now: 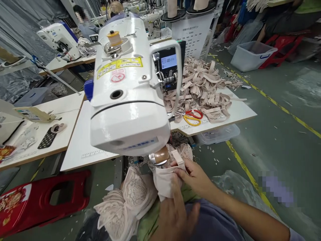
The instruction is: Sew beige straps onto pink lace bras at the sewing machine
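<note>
A pale pink bra (166, 180) hangs at the end of the sewing machine's arm, below the white sewing machine head (130, 124). My right hand (193, 175) pinches its upper edge near a short strap piece (178, 159), thumb and fingers closed. Just below, my left hand (174, 214) is blurred by motion; its fingers are stretched out against or close over the bra's lower part, the thumb apart. I cannot tell whether it presses the fabric. To the left, a stack of lace bras (132, 197) lies over my lap. The needle area is hidden behind the machine head.
A heap of pink straps (200, 87) and scissors with red and yellow handles (193, 117) lie on the white table (240, 112). A control screen (168, 62) stands behind the machine. A red plastic stool (45, 201) is at left, a clear bin (250, 57) at back right.
</note>
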Motion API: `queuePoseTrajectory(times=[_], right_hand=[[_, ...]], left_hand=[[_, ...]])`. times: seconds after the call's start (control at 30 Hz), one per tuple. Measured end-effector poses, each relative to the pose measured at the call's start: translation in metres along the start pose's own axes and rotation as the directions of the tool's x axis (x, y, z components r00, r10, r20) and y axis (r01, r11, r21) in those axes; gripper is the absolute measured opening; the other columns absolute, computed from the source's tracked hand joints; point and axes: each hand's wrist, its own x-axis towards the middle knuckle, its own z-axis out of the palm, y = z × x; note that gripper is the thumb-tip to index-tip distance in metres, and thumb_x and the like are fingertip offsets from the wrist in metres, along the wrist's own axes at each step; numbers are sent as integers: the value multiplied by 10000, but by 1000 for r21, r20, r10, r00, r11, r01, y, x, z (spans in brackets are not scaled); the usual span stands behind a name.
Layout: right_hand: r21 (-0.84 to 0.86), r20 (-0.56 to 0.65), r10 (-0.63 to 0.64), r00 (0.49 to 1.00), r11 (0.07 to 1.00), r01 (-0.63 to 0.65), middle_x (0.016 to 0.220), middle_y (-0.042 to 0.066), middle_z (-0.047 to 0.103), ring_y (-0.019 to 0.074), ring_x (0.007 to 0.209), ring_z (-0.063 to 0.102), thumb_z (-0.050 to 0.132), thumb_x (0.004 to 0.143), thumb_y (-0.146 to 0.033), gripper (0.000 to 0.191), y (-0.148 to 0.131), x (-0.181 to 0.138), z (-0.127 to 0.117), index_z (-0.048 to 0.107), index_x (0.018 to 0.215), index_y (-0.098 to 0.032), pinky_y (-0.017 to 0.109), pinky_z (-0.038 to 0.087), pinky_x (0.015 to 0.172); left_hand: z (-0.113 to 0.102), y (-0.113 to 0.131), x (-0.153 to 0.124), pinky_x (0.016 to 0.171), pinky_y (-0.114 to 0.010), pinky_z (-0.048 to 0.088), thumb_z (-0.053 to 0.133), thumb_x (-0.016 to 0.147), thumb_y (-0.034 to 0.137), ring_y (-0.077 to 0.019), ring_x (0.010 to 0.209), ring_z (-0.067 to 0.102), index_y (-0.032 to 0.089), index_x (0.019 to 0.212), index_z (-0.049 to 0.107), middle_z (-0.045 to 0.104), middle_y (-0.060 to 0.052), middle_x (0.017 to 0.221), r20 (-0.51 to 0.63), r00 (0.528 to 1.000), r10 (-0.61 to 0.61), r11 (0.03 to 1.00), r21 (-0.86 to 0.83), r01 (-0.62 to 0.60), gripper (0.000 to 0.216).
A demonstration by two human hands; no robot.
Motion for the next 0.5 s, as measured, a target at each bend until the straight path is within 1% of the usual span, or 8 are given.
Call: queuePoseTrajectory(times=[0.07, 0.13, 0.17, 0.27, 0.33, 0.4, 0.43, 0.5], right_hand=[[47, -18, 120, 993, 992, -119, 792, 43, 662, 188, 749, 599, 566, 870, -598, 442, 1, -7, -5, 644, 807, -168, 293, 478, 681], [95, 8, 238, 971, 967, -238, 695, 12, 600, 145, 632, 521, 592, 813, -670, 521, 0, -11, -11, 616, 733, -156, 256, 418, 583], [113, 64, 273, 960, 954, -279, 677, -2, 579, 126, 603, 488, 595, 800, -687, 539, -2, -11, -14, 616, 733, -152, 240, 393, 559], [114, 393, 195, 898, 959, -258, 749, -5, 616, 118, 643, 508, 538, 874, -621, 483, -16, -7, -17, 665, 859, -156, 222, 406, 585], [4, 571, 86, 816, 994, -107, 825, 9, 660, 135, 722, 566, 475, 946, -481, 377, -28, -4, -16, 681, 903, -168, 229, 440, 641], [-291, 630, 97, 771, 949, 118, 816, 28, 680, 153, 746, 599, 461, 962, -308, 291, -34, -1, -11, 682, 840, -162, 245, 446, 663], [-471, 614, 136, 778, 853, 223, 795, 39, 684, 163, 735, 608, 471, 951, -228, 262, -35, 0, -9, 678, 808, -154, 255, 440, 657], [-729, 539, 178, 824, 589, 349, 764, 62, 684, 181, 709, 617, 501, 916, -118, 210, -28, 2, -2, 676, 801, -137, 276, 428, 641]], left_hand=[[-14, -1, 1, 653, -348, 618, 385, 1000, 442, -269, 817, 745, 89, 1562, 163, 748, -201, 1047, 22, 1000, 12, 986, -169, -9, 700], [-33, -12, 12, 541, -275, 586, 393, 1006, 388, -209, 656, 727, 173, 1509, 312, 767, -88, 827, 91, 996, 21, 944, -329, 10, 553], [-43, -19, 20, 559, -257, 583, 424, 999, 326, -195, 678, 729, 214, 1450, 401, 762, -63, 816, 128, 991, 45, 930, -369, 6, 466], [-65, -31, 44, 898, -358, 567, 449, 970, 220, -251, 1119, 663, 193, 1382, 483, 708, -136, 1169, 146, 969, 201, 907, -400, -128, 414], [-66, -34, 55, 1020, -455, 482, 432, 971, 277, -298, 1242, 571, 162, 1348, 523, 651, -164, 1274, 214, 947, 241, 906, -400, -140, 405], [-55, -37, 59, 946, -464, 492, 424, 963, 354, -309, 1066, 644, 175, 1097, 662, 719, -149, 1042, 333, 936, 111, 919, -394, 31, 326], [-46, -40, 60, 869, -435, 507, 441, 950, 391, -294, 920, 668, 192, 903, 681, 714, -124, 852, 415, 910, -13, 890, -410, 200, 315], [-28, -48, 59, 724, -366, 498, 493, 910, 482, -253, 701, 637, 220, 628, 577, 593, -62, 579, 606, 765, -216, 689, -461, 559, 394]])
